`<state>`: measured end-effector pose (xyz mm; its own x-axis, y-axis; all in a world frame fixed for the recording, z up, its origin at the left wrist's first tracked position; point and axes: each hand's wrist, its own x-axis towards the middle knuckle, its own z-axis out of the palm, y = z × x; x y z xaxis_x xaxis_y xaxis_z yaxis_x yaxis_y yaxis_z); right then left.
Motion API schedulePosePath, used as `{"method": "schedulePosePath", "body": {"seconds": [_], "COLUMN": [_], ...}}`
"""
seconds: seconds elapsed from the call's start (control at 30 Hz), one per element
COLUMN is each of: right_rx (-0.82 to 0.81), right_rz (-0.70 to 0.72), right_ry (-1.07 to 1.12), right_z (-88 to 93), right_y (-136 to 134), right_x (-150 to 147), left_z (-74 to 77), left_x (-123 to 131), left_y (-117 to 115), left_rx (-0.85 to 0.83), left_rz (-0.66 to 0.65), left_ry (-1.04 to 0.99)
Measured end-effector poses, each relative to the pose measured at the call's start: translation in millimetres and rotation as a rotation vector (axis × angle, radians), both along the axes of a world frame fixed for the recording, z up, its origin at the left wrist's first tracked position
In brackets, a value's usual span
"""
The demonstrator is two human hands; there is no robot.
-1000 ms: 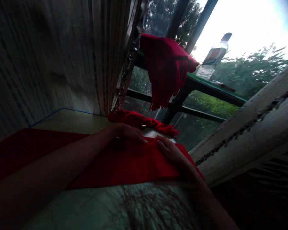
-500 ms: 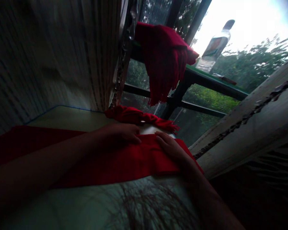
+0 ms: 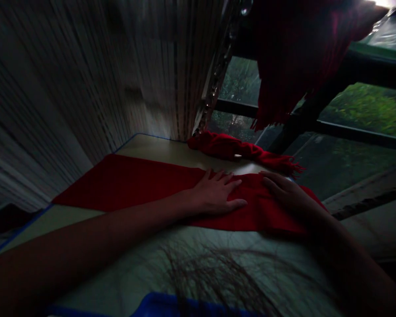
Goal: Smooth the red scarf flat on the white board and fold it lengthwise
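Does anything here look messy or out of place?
A crumpled scarf lies heaped at the far edge of the table, unlike the flat scarf under the left hand and right hand. A hanging scarf droops bunched over the window bar above.

Pale blue-edged table [image 3: 152, 147], flat red scarf [image 3: 128, 182] across it, bunched red scarf [image 3: 224, 146] at far edge.

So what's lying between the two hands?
Only a strip of the flat red scarf that left hand and right hand both rest on, head view.
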<state>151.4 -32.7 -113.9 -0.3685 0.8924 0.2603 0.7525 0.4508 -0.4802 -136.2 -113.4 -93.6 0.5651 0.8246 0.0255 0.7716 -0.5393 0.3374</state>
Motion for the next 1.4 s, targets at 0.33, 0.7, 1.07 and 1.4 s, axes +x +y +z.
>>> {"method": "schedulePosePath", "body": {"seconds": [0.33, 0.7, 1.07, 1.4], "right_rx": [-0.027, -0.023, -0.024, -0.027], "right_rz": [-0.034, -0.019, -0.018, 0.018], "right_ry": [-0.028, -0.022, 0.021, 0.045], "right_z": [-1.3, -1.5, -1.5, 4.9], "right_y": [0.5, -0.4, -1.3, -6.7], "right_x": [4.1, 4.4, 2.1, -3.3], "left_z": [-1.3, 4.9, 25.2, 14.1], "left_x": [-0.4, 3.7, 31.5, 37.9], "left_y": [0.1, -6.1, -60.5, -59.5], "left_rx": [-0.046, 0.119, 0.230, 0.629], "left_rz": [-0.013, 0.009, -0.294, -0.273], "left_ry": [-0.027, -0.057, -0.019, -0.040]}}
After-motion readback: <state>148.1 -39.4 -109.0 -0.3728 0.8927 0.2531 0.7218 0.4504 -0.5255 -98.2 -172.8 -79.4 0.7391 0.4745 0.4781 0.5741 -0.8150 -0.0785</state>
